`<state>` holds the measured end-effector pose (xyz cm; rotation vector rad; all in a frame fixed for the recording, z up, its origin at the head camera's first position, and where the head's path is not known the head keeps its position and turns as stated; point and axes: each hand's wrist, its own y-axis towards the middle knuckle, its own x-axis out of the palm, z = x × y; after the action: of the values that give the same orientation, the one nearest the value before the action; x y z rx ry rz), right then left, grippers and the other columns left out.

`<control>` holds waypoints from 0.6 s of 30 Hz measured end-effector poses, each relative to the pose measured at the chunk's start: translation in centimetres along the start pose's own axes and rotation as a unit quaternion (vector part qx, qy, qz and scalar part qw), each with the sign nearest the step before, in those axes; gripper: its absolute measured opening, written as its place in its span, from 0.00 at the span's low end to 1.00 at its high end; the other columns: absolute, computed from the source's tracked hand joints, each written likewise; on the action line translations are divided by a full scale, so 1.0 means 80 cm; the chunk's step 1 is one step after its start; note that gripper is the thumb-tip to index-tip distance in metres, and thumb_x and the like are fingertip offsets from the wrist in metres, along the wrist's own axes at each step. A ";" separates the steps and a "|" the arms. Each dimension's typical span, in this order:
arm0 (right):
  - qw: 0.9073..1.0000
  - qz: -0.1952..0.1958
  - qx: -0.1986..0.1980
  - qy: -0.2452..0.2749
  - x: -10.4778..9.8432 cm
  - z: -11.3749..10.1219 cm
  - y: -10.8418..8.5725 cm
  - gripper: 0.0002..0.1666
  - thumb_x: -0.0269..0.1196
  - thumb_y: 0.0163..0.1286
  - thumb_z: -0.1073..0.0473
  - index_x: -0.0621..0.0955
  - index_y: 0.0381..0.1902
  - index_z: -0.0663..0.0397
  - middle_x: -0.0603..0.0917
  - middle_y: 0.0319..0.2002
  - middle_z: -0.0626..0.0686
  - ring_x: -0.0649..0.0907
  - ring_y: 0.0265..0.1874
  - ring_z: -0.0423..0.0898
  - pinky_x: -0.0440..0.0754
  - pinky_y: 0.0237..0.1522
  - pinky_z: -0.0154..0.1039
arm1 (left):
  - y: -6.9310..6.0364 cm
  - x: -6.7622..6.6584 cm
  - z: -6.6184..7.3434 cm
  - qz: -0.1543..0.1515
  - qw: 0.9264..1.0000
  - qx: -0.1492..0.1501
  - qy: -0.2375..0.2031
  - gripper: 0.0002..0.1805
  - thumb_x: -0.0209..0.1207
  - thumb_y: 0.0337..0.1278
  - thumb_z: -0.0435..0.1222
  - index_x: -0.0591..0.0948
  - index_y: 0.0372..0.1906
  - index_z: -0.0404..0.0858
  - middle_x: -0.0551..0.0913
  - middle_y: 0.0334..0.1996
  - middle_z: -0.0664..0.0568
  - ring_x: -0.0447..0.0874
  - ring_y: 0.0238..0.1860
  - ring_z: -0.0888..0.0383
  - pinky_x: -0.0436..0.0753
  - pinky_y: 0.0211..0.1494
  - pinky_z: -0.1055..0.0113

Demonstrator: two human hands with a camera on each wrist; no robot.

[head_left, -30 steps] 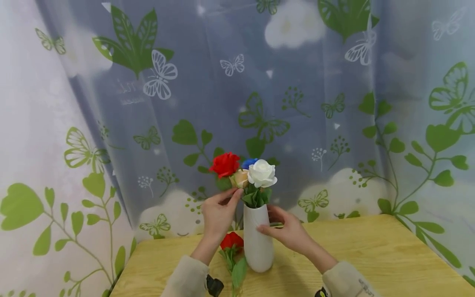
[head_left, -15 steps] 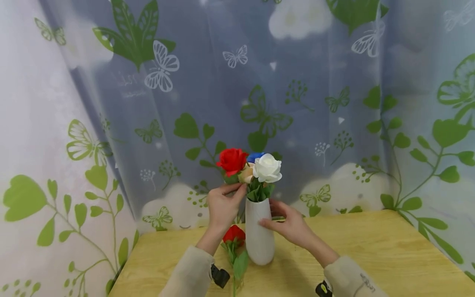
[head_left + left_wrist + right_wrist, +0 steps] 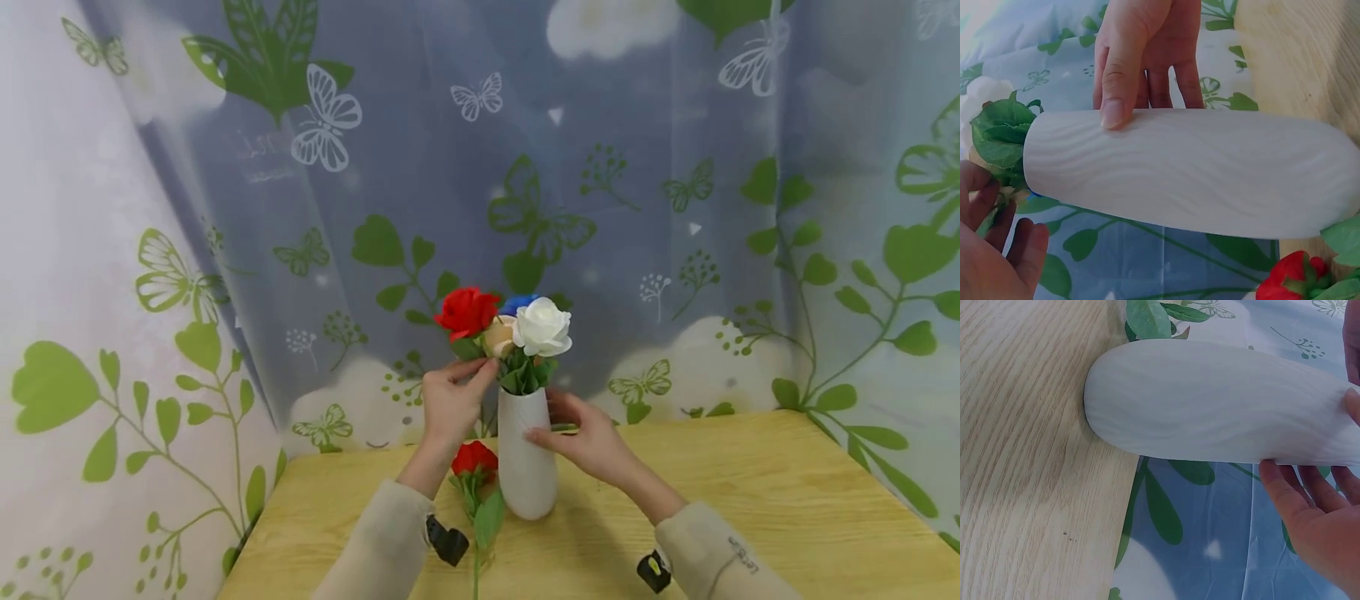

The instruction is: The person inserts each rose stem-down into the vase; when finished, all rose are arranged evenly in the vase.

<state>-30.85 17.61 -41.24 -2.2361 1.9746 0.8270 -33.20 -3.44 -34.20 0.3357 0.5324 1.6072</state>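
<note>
A white vase [image 3: 527,458] with a wavy surface stands upright on the table, holding a white rose [image 3: 543,327], a blue flower [image 3: 519,303], a peach rose [image 3: 498,336] and a red rose [image 3: 468,312]. Just below the peach rose, my left hand [image 3: 452,404] pinches at its stem; the fingertips partly cover the spot. My right hand [image 3: 588,437] holds the upper vase, thumb across the front and fingers behind. In the left wrist view, the right thumb lies on the vase wall [image 3: 1191,165] and green leaves [image 3: 1004,134] stick out of its mouth.
Left of the vase, another red rose [image 3: 474,461] lies on the wooden table [image 3: 750,500], its stem towards the front edge. A patterned curtain [image 3: 420,167] hangs right behind the table. Black wrist straps [image 3: 447,542] sit at both sleeves.
The head view has tilted down a little, so everything sits higher in it. Red and peach roses have shifted slightly right, towards the vase mouth. Both hands keep their hold.
</note>
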 end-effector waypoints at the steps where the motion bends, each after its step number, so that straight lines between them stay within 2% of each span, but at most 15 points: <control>1: 1.000 -0.002 -0.001 0.000 -0.001 0.000 0.000 0.45 0.74 0.70 0.46 0.70 0.78 0.52 0.83 0.66 0.60 0.85 0.61 0.59 0.90 0.56 0.50 | 0.000 0.001 0.000 0.002 1.000 -0.011 -0.004 0.09 0.72 0.62 0.33 0.92 0.41 0.29 0.91 0.38 0.35 0.80 0.26 0.66 0.75 0.25 0.74; 4: 1.000 -0.004 -0.003 0.000 -0.001 0.000 0.001 0.45 0.74 0.70 0.46 0.70 0.78 0.52 0.82 0.66 0.61 0.84 0.62 0.59 0.90 0.56 0.50 | 0.000 0.005 -0.002 0.005 1.000 -0.026 -0.016 0.09 0.72 0.62 0.32 0.92 0.41 0.29 0.91 0.37 0.35 0.80 0.27 0.64 0.76 0.28 0.74; 7: 1.000 -0.002 0.001 -0.002 -0.001 0.000 0.001 0.46 0.74 0.69 0.45 0.69 0.79 0.52 0.82 0.67 0.61 0.84 0.62 0.59 0.89 0.57 0.51 | -0.003 0.006 -0.005 -0.003 0.999 -0.034 -0.022 0.09 0.72 0.62 0.33 0.92 0.41 0.29 0.91 0.35 0.35 0.78 0.27 0.64 0.76 0.29 0.74; 13: 1.000 -0.007 0.008 -0.007 -0.001 -0.002 -0.001 0.47 0.73 0.70 0.45 0.68 0.80 0.51 0.81 0.67 0.61 0.84 0.63 0.60 0.89 0.56 0.51 | -0.005 0.004 -0.011 -0.026 0.999 -0.025 -0.014 0.09 0.73 0.62 0.34 0.93 0.41 0.30 0.91 0.36 0.35 0.76 0.26 0.63 0.68 0.25 0.73; 15: 1.000 -0.008 0.008 -0.007 -0.001 -0.003 -0.001 0.47 0.73 0.70 0.45 0.68 0.80 0.51 0.81 0.67 0.61 0.83 0.63 0.60 0.89 0.56 0.51 | -0.005 0.002 -0.012 -0.034 0.999 -0.019 -0.006 0.10 0.73 0.63 0.35 0.93 0.41 0.31 0.91 0.37 0.35 0.78 0.28 0.61 0.69 0.26 0.73; 18: 1.000 -0.008 0.009 -0.006 0.000 -0.004 -0.001 0.46 0.73 0.70 0.45 0.69 0.79 0.51 0.81 0.67 0.61 0.83 0.63 0.61 0.89 0.56 0.52 | -0.007 -0.004 -0.013 -0.050 0.998 -0.018 0.013 0.11 0.73 0.64 0.38 0.93 0.44 0.34 0.92 0.42 0.38 0.86 0.34 0.56 0.79 0.32 0.72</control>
<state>-30.65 17.52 -41.02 -2.2292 1.9478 0.8155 -33.21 -3.86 -35.35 0.2568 0.5312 1.5243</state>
